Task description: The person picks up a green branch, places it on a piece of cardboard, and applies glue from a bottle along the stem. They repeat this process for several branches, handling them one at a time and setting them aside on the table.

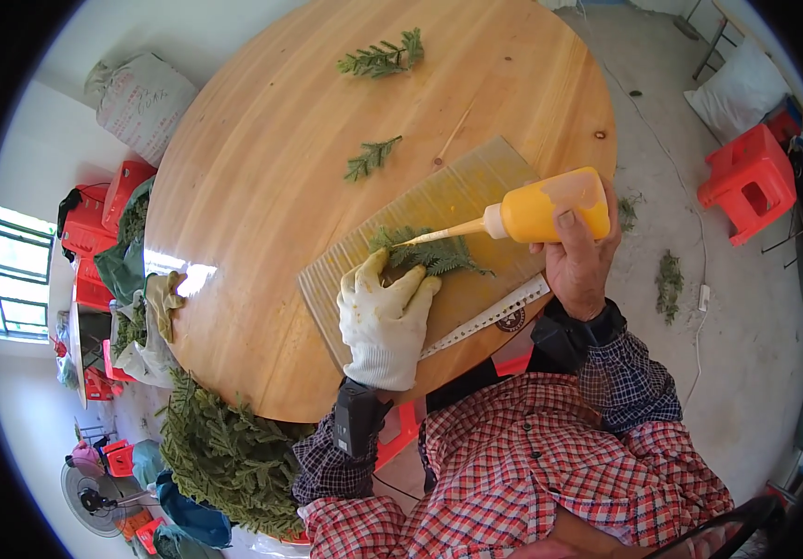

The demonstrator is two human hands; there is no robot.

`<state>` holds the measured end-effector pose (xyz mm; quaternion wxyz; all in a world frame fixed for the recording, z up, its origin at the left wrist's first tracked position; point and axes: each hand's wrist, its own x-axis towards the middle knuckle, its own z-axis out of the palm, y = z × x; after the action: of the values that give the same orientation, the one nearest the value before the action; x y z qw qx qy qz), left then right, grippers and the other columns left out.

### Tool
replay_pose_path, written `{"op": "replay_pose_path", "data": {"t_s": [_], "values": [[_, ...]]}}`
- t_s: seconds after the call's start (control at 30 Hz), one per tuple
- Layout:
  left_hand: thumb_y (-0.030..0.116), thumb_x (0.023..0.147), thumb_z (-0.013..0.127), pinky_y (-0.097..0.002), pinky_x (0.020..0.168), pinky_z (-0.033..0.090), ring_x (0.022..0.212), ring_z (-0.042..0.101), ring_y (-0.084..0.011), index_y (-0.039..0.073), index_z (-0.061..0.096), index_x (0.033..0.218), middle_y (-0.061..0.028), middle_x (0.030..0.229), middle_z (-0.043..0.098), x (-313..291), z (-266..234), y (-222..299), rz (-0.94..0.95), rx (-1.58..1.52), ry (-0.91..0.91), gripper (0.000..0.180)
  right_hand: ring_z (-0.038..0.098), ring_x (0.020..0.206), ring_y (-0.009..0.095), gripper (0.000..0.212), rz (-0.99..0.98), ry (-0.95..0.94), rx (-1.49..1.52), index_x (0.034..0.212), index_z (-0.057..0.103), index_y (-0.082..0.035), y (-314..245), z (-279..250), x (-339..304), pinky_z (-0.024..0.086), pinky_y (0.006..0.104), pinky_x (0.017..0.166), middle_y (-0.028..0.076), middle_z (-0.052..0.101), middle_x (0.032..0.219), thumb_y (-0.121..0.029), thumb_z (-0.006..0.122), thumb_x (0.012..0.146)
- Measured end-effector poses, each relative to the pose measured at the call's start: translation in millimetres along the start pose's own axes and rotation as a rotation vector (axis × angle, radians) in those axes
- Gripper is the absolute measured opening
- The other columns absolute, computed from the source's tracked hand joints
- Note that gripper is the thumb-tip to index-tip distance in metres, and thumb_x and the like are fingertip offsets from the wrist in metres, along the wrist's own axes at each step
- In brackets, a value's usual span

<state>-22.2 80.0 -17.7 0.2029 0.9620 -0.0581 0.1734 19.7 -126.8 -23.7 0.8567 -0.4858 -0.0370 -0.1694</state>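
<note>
My left hand (383, 321), in a white work glove with yellowish stains, grips the near end of a green evergreen sprig (448, 255). The sprig lies on a ribbed cardboard sheet (490, 168) marked with yellow smears. My bare right hand (586, 265) is wrapped round a squeeze bottle (541, 211) of yellow-orange liquid, tipped nearly on its side. Its long thin nozzle points left, and the tip is at the sprig close to my gloved fingers; whether it touches, I cannot tell. A white strip with a row of holes (494, 315) lies along the cardboard's near edge.
Two loose sprigs, one larger (383, 58) and one smaller (371, 158), lie farther back on the round wooden table (261, 186). A big heap of evergreen branches (233, 456) stands at lower left. Red stools (751, 182) and a white sack (740, 88) are at right.
</note>
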Motion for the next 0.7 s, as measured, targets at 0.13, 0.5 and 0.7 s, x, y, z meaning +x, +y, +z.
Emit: {"op": "replay_pose_path", "data": {"t_s": [0.13, 0.5, 0.7], "values": [[0.029, 0.078, 0.069, -0.0431, 0.091, 0.042, 0.108, 0.051, -0.0354, 0.013, 0.073, 0.092, -0.0186, 0.116, 0.057, 0, 2, -1, -0.001, 0.0, 0.016, 0.022, 0.062, 0.083, 0.018, 0.045, 0.001, -0.03, -0.061, 0.118, 0.04, -0.004, 1, 3, -1, 0.053, 0.0263, 0.056, 0.009, 0.057, 0.102, -0.011, 0.067, 0.083], [0.029, 0.077, 0.07, -0.043, 0.09, 0.042, 0.106, 0.051, -0.0347, 0.013, 0.073, 0.092, -0.0173, 0.114, 0.058, 1, 5, -2, 0.013, 0.003, 0.034, 0.022, 0.063, 0.086, 0.017, 0.046, -0.004, -0.032, -0.121, 0.118, 0.041, -0.004, 8, 4, -4, 0.056, 0.0256, 0.057, 0.01, 0.057, 0.103, -0.009, 0.069, 0.082], [0.029, 0.077, 0.07, -0.0429, 0.089, 0.042, 0.105, 0.052, -0.0344, 0.013, 0.073, 0.092, -0.0164, 0.113, 0.059, 0, 5, -1, -0.016, 0.001, 0.016, 0.022, 0.063, 0.087, 0.018, 0.047, -0.018, 0.003, -0.135, 0.12, 0.04, -0.004, 0, -6, -10, 0.056, 0.0262, 0.058, 0.01, 0.056, 0.104, -0.009, 0.068, 0.082]]}}
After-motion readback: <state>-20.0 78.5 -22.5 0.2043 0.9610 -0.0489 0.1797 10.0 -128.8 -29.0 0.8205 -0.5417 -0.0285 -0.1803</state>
